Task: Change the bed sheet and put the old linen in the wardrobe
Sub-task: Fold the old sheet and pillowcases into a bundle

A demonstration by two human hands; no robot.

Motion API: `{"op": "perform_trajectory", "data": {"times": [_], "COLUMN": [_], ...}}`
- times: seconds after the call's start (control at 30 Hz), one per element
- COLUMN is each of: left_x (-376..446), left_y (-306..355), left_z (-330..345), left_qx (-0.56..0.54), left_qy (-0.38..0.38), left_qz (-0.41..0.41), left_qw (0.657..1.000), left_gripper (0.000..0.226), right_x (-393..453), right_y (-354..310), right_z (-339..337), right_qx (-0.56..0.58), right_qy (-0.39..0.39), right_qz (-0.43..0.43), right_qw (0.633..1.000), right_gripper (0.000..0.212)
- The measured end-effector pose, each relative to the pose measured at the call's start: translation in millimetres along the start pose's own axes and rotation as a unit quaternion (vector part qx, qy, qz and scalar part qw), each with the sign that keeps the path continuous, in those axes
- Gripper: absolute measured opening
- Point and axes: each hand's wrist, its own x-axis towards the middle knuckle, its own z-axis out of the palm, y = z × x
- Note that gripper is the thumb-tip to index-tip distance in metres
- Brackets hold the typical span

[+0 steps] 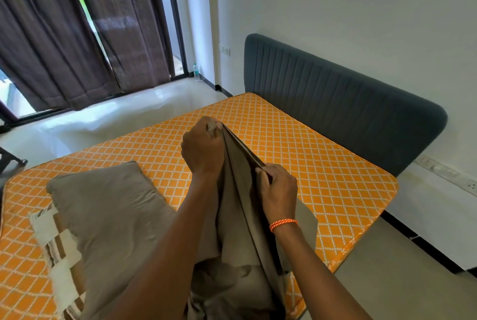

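Observation:
A bare orange mattress point(322, 164) with a white lattice pattern fills the middle of the view. I hold a taupe sheet point(242, 216) up over it, folded along a taut edge. My left hand point(202, 148) grips the far end of that edge in a fist. My right hand point(277, 190), with an orange cord at the wrist, pinches the same edge closer to me. The rest of the sheet hangs down bunched between my forearms. A taupe pillow point(108, 216) lies on the mattress at the left, on top of a brown-and-white checked cloth point(55, 250).
A dark grey padded headboard point(348, 102) stands against the white wall on the right. Brown curtains point(64, 35) hang over a glass door at the back left, with pale floor point(116, 118) before them. A water bottle point(195, 71) stands in the far corner. Wall sockets point(449, 177) sit low on the right.

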Motion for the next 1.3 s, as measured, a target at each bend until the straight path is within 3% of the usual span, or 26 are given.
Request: {"op": "perform_trajectory", "data": {"times": [0.07, 0.17, 0.3, 0.37, 0.47, 0.6, 0.7, 0.83, 1.1, 1.17, 1.23, 1.3], "left_x": [1, 4, 10, 11, 12, 22, 28, 37, 53, 40, 20, -1], "left_y": [2, 5, 7, 8, 11, 9, 1, -16, -53, -43, -26, -11], "left_z": [0, -1, -5, -5, -8, -15, -19, -25, -46, -42, -31, -20], "left_qx": [0.0, 0.005, 0.006, 0.006, 0.014, 0.036, 0.041, 0.047, 0.021, 0.016, -0.046, -0.127], "left_qy": [0.003, 0.019, 0.044, 0.048, 0.061, 0.092, 0.11, 0.118, 0.061, 0.032, -0.057, -0.183], "left_qz": [-0.003, -0.001, 0.002, 0.001, -0.013, -0.076, -0.108, -0.185, -0.323, -0.243, -0.078, 0.035], "left_qw": [1.0, 1.0, 0.999, 0.999, 0.998, 0.992, 0.987, 0.974, 0.944, 0.969, 0.994, 0.974], "left_gripper": [0.014, 0.017, 0.019, 0.02, 0.02, 0.019, 0.019, 0.019, 0.017, 0.026, 0.02, 0.019], "right_x": [1, 3, 2, 4, 11, 29, 50, 83, 121, 123, 122, 120], "right_y": [2, 15, 35, 45, 52, 56, 49, 12, -33, -44, -54, -61], "right_z": [-1, -2, -6, -8, -12, -26, -36, -49, -69, -65, -57, -48], "right_qx": [0.033, 0.072, 0.06, 0.044, 0.054, 0.041, 0.004, 0.041, 0.097, 0.104, 0.099, 0.088], "right_qy": [0.006, -0.009, -0.036, -0.057, -0.061, -0.031, 0.037, 0.08, -0.086, -0.157, -0.211, -0.235], "right_qz": [0.064, 0.18, 0.288, 0.315, 0.339, 0.36, 0.308, 0.163, -0.007, -0.034, -0.046, -0.053], "right_qw": [0.997, 0.981, 0.955, 0.946, 0.937, 0.932, 0.951, 0.982, 0.992, 0.982, 0.971, 0.967], "right_gripper": [0.018, 0.042, 0.061, 0.054, 0.025, 0.012, 0.014, 0.02, 0.032, 0.034, 0.036, 0.04]}}
